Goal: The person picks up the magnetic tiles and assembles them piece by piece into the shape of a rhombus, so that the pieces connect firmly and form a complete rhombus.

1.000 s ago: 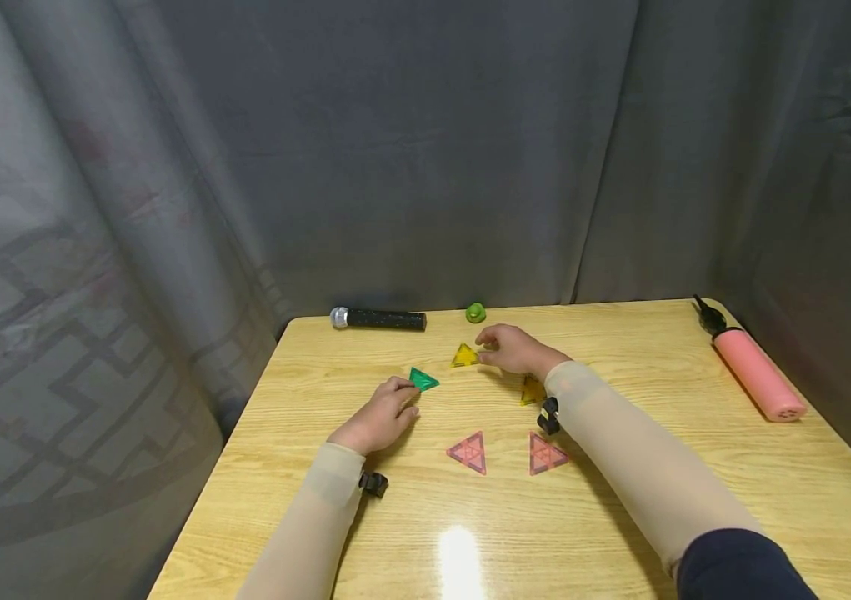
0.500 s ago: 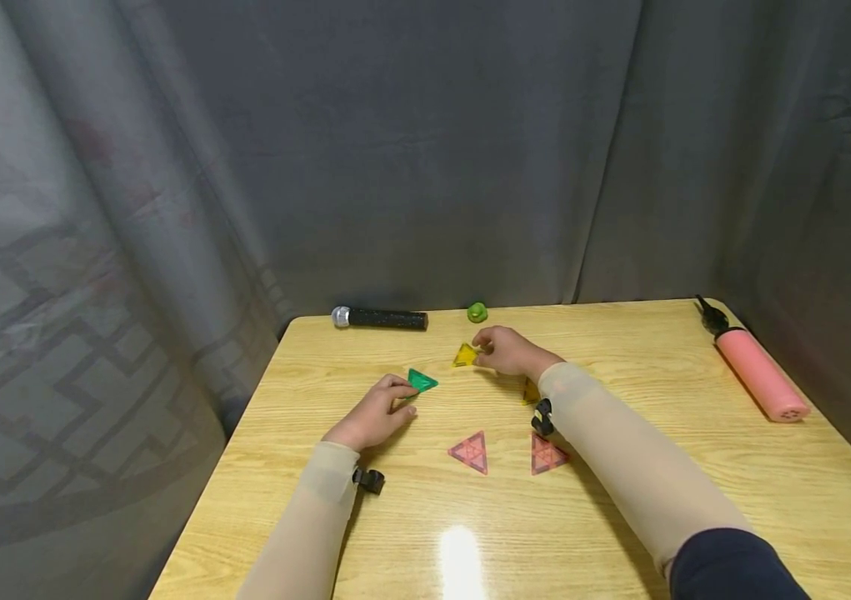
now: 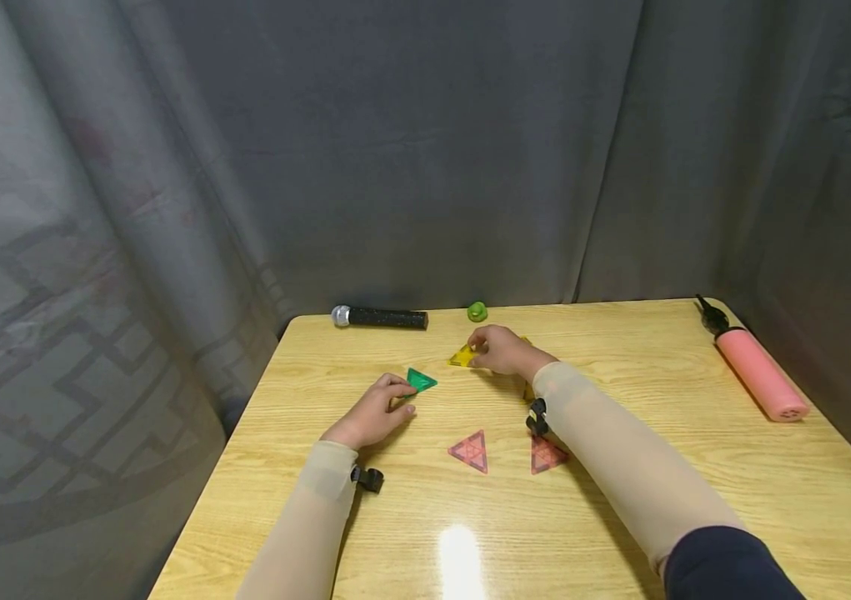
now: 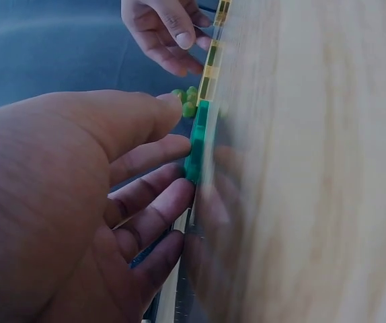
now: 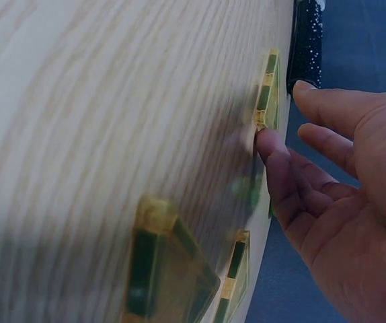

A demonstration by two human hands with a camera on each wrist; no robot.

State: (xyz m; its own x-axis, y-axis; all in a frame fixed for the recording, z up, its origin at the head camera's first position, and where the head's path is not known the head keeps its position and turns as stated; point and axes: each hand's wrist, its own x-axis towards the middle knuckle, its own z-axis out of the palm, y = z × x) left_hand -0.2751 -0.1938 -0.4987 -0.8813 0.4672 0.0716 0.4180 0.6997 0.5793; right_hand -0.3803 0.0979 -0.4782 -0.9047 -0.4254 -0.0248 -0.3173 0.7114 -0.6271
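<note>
Fingertips of my left hand (image 3: 372, 410) touch the edge of a green triangular tile (image 3: 422, 381), which lies flat on the table; the left wrist view shows the fingers loosely extended against the tile (image 4: 198, 145). Farther back, my right hand (image 3: 503, 351) touches a yellow triangular tile (image 3: 461, 357) with a fingertip, its thumb apart from the tile (image 5: 268, 91) in the right wrist view. Two more yellow tiles lie near that hand: one tile (image 5: 169, 269) nearer the wrist, another tile (image 5: 235, 279) behind. Both are mostly hidden in the head view.
Two pink triangular tiles (image 3: 470, 452) lie nearer the front. A black microphone (image 3: 383, 318) and a small green object (image 3: 477, 312) sit along the back edge. The pink hand pump (image 3: 761, 373) lies at right. Grey curtains (image 3: 425, 150) surround the table.
My right hand has moved slightly left, and the yellow tile at its fingertip has turned and shifted left. A corner of another yellow tile now shows behind it. The left hand hardly moves.
</note>
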